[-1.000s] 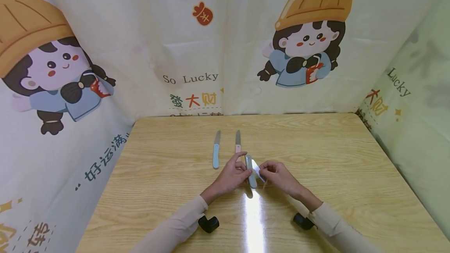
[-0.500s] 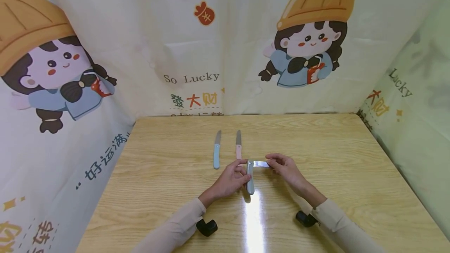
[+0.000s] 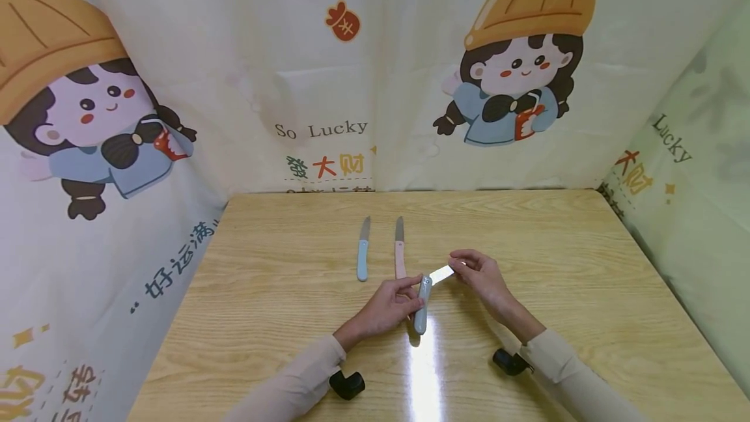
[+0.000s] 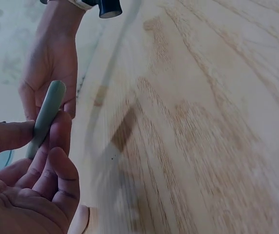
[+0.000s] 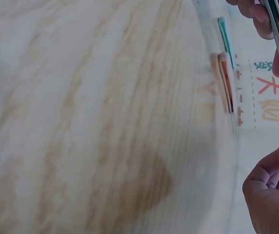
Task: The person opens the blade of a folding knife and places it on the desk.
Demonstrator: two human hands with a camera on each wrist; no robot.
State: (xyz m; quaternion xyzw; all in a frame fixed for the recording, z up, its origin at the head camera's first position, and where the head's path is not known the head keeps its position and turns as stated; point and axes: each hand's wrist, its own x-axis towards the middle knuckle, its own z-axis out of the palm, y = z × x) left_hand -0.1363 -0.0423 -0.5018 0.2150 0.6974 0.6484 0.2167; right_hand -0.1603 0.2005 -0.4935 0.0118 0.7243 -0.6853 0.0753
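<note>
In the head view my left hand [image 3: 383, 308] grips the grey handle of a folding knife [image 3: 422, 311] between thumb and fingers, above the table. The blade [image 3: 442, 274] is partly unfolded, slanting up and right from the handle's top. My right hand [image 3: 483, 282] pinches the blade near its tip. In the left wrist view the handle [image 4: 49, 112] looks greenish, with the thumb on one side and fingers on the other. The right wrist view shows the curled right hand [image 5: 270, 190] at the right edge; the blade is mostly out of frame.
Behind the left hand, a light blue knife [image 3: 362, 259] and a pink knife [image 3: 400, 256] lie unfolded on the wooden table [image 3: 281, 246], blades pointing away. A printed curtain [image 3: 404, 83] stands behind and at both sides. Black wrist cameras [image 3: 347, 384] sit by the sleeves.
The blade has swung outward from the handle, first to sideways and now slanting up and right. My right hand moved right and slightly away with it; the handle shifted slightly toward me.
</note>
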